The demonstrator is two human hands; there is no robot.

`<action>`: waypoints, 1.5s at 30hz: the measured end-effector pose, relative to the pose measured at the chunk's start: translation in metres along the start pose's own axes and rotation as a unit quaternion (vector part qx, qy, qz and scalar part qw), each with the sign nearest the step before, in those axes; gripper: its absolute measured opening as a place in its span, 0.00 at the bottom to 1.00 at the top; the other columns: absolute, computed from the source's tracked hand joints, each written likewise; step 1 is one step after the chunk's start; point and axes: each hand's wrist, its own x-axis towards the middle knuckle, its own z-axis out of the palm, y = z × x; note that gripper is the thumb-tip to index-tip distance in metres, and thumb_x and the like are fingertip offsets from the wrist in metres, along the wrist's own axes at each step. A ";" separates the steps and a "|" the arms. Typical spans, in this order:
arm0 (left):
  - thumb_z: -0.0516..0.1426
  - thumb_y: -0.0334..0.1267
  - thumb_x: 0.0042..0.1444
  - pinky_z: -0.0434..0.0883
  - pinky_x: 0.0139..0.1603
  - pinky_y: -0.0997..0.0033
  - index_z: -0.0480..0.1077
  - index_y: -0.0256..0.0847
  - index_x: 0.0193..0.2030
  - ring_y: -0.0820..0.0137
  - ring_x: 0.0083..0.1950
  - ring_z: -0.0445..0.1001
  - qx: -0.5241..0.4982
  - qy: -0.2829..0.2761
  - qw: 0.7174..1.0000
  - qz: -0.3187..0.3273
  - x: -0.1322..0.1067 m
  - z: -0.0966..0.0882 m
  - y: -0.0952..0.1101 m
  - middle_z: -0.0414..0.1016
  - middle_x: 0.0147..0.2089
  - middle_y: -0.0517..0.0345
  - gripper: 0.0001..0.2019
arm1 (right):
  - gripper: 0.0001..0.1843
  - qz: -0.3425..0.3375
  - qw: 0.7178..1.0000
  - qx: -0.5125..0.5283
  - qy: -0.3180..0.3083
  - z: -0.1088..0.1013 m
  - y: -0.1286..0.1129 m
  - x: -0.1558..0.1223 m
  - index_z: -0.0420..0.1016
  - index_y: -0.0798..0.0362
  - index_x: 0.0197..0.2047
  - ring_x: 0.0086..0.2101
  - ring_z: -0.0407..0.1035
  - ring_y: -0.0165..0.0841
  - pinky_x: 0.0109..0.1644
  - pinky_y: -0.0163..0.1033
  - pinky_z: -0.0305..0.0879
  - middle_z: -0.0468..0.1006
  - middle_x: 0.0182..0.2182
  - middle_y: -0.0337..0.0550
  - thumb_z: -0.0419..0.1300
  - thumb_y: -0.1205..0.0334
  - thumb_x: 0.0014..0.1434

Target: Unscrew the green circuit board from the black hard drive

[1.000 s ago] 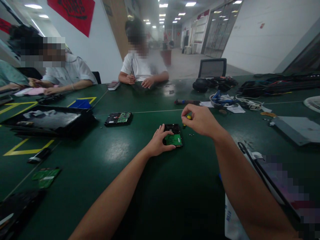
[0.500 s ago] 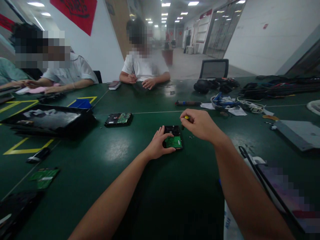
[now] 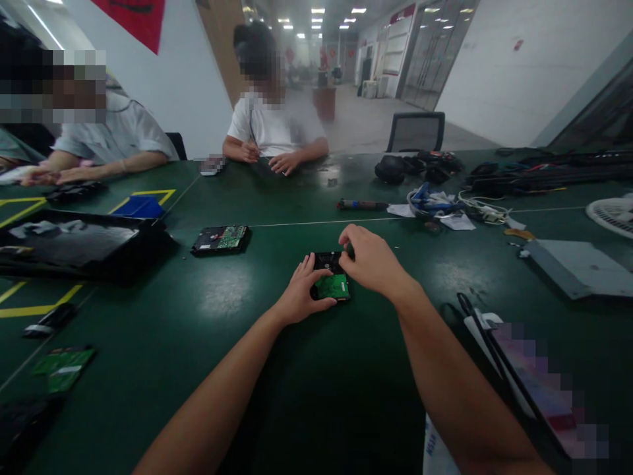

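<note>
Pale walls, rows of ceiling lights (image 3: pixel 318 10) and glass doors (image 3: pixel 435 59) frame a long room, with a red paper banner (image 3: pixel 133 23) on the wall at left. Dark green and softly glossy, the table (image 3: pixel 270 284) reflects blurred patches of light, crossed by thin seams and marked with yellow tape (image 3: pixel 54 310). Across it sit a person in a white T-shirt (image 3: pixel 277 125) and, further left, a person in a pale collared shirt (image 3: pixel 119 125); a mesh-backed chair (image 3: pixel 416 132) stands at the far edge.

On the table between the wearer's hands lies a flat, rectangular hard drive (image 3: pixel 326 262), black at its far end, with a smooth green circuit board at the near end. The left hand (image 3: pixel 301 295) clasps its left side, thumb along the near edge and fingers toward the far edge. The right hand (image 3: pixel 370 260) is curled at the drive's right side, fingertips close together; whether they hold anything cannot be told.

Well to the left are a second drive (image 3: pixel 221 239), a shallow black plastic tray (image 3: pixel 151 241) and a loose green board (image 3: pixel 66 369). A flat grey metal case (image 3: pixel 583 264), limp white cables (image 3: pixel 487 206) and a crumpled blue bundle (image 3: pixel 430 198) lie to the right.
</note>
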 end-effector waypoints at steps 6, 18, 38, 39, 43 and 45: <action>0.67 0.55 0.51 0.40 0.75 0.42 0.66 0.49 0.65 0.48 0.78 0.30 -0.001 -0.003 1.000 -0.006 -0.001 0.000 0.001 0.30 0.80 0.51 0.36 | 0.11 -0.027 0.999 0.006 -0.025 -0.007 0.002 -0.004 0.67 0.50 0.45 0.38 0.70 0.39 0.42 0.43 0.63 0.77 0.41 0.48 0.58 0.67 0.58; 0.66 0.58 0.50 0.41 0.75 0.42 0.66 0.50 0.65 0.46 0.78 0.31 -0.009 0.005 1.000 0.003 -0.006 0.001 0.001 0.33 0.79 0.48 0.37 | 0.11 -0.048 0.999 -0.007 -0.016 -0.010 0.005 -0.009 0.68 0.51 0.43 0.35 0.70 0.38 0.39 0.42 0.62 0.77 0.37 0.46 0.58 0.67 0.55; 0.67 0.57 0.49 0.42 0.75 0.41 0.67 0.49 0.65 0.46 0.78 0.31 -0.012 0.016 1.000 0.009 -0.005 0.005 -0.006 0.34 0.79 0.46 0.37 | 0.07 0.055 0.997 0.036 0.040 -0.020 0.018 -0.003 0.74 0.51 0.40 0.36 0.70 0.36 0.40 0.40 0.62 0.78 0.36 0.45 0.57 0.62 0.59; 0.67 0.57 0.49 0.42 0.74 0.41 0.67 0.49 0.65 0.46 0.78 0.31 -0.012 0.014 1.000 0.007 -0.005 0.005 -0.005 0.34 0.79 0.46 0.37 | 0.07 0.064 0.998 0.027 -0.010 -0.014 0.018 -0.002 0.74 0.52 0.40 0.36 0.71 0.37 0.40 0.40 0.62 0.79 0.36 0.45 0.56 0.63 0.59; 0.67 0.57 0.49 0.41 0.74 0.40 0.67 0.49 0.65 0.45 0.78 0.31 -0.011 0.004 1.000 0.006 -0.005 0.003 -0.004 0.34 0.79 0.47 0.37 | 0.16 -0.005 0.972 -0.004 -0.235 0.009 0.018 -0.004 0.77 0.50 0.45 0.41 0.72 0.39 0.43 0.39 0.64 0.79 0.43 0.45 0.65 0.60 0.52; 0.67 0.57 0.50 0.41 0.74 0.39 0.66 0.48 0.65 0.45 0.78 0.31 -0.011 0.002 1.000 0.007 -0.005 0.002 -0.004 0.34 0.79 0.47 0.37 | 0.28 -0.033 0.960 -0.017 -0.276 0.017 0.016 -0.005 0.75 0.49 0.52 0.45 0.71 0.42 0.45 0.40 0.64 0.78 0.47 0.46 0.71 0.53 0.47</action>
